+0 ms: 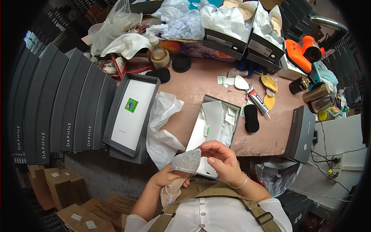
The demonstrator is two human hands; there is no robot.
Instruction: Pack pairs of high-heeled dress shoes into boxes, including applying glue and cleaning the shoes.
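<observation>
A pointed shoe [186,161] covered in silvery glitter is tilted in front of my chest, its toe upward. My left hand [164,178] is closed around its middle from beneath. At the toe tip, the curled fingers of my right hand [222,160] touch the shoe, with the thumb bent toward it; the exact grip is partly hidden. Just beyond my hands lies an open shoe box [197,135] holding white tissue paper [213,116] and small packets. Crumpled tissue [164,135] lies left of that box.
A box lid [124,120] rests near a row of upright grey boxes [54,112]. On the table [185,87] are a glue tube [258,101], a black pad [251,118] and yellow sponges [269,83]. Boxed shoes [247,11] and an orange heat tool [297,56] stand far right.
</observation>
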